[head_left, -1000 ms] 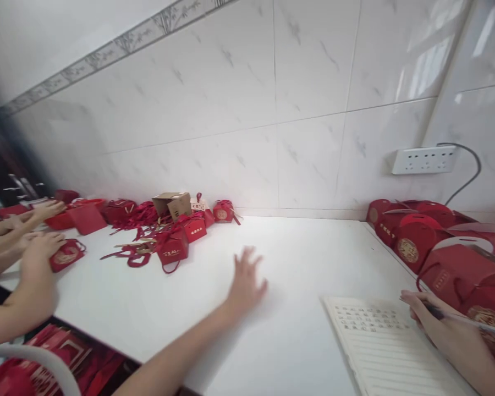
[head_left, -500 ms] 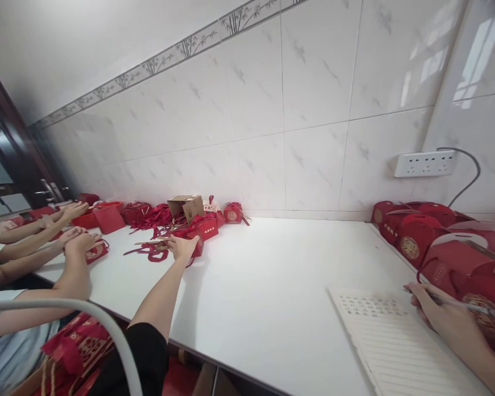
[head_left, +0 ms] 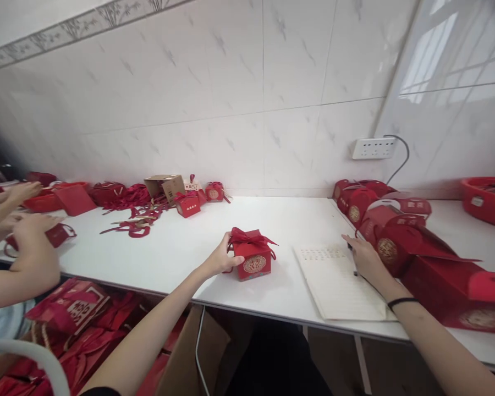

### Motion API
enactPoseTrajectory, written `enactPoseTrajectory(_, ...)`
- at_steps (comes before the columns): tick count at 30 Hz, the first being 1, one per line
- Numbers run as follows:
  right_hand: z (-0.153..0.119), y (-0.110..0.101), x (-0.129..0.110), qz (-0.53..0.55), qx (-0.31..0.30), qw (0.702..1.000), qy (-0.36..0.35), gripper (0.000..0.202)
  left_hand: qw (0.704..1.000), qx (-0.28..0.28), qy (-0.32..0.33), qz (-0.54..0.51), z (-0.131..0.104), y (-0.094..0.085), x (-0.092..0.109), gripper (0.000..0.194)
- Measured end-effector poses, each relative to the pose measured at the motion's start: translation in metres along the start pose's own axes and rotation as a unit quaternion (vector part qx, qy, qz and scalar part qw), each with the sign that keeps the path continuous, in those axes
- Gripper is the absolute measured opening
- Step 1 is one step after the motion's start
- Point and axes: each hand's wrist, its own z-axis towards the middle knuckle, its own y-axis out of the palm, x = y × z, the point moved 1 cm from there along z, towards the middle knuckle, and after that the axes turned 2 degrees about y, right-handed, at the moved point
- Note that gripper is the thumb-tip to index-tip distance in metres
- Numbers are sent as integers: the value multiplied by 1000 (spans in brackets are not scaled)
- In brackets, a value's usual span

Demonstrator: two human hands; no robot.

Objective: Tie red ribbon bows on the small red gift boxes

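My left hand (head_left: 223,256) grips the left side of a small red gift box (head_left: 254,265), thumb at the front. The box stands upright at the table's near side, with a red ribbon bow on top and a round gold emblem on its front. My right hand (head_left: 366,259) is closed around a dark pen (head_left: 355,273), mostly hidden by the fingers. It rests over the right edge of an open lined notebook (head_left: 334,289), which has rows of small handwritten marks at the top.
Several red boxes (head_left: 449,286) crowd the right side, with a red basket (head_left: 484,206) behind. Loose ribbons (head_left: 134,226), a small cardboard box (head_left: 165,187) and bowed boxes lie at the back left. A co-worker's hands (head_left: 37,228) hold a red box at far left.
My left hand has brought the red box from the ribbon pile to the table's near side. My right hand has shifted left over the notebook, and the view has turned right and down.
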Motion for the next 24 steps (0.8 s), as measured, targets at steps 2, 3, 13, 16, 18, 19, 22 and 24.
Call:
enactPoseTrajectory(2,5,-9,-13,25,-2,1000,9,40,999,-12,13,-27,9,19,3,76)
enactPoseTrajectory(3,9,-14,-24,46,4,999,20,38,999,-8,16,-35,16,27,2,78)
enactPoseTrajectory(13,56,7,-122,301,-250,911,133,44,995,14,65,-70,102,64,-19,74)
enactPoseTrajectory(16,57,24,-117,370,-258,876,168,50,994,3,88,-64,106,66,-25,79)
enactPoseTrajectory(18,53,30,-112,429,-250,845,198,50,993,-26,98,-63,102,67,-29,79)
enactPoseTrajectory(19,51,32,-109,458,-253,826,209,50,991,-42,101,-72,100,67,-30,78)
enactPoseTrajectory(22,44,29,-107,525,-281,772,224,47,982,-65,104,-146,97,67,-28,72)
enactPoseTrajectory(24,43,25,-108,551,-287,748,235,44,977,-51,85,-190,97,66,-23,61)
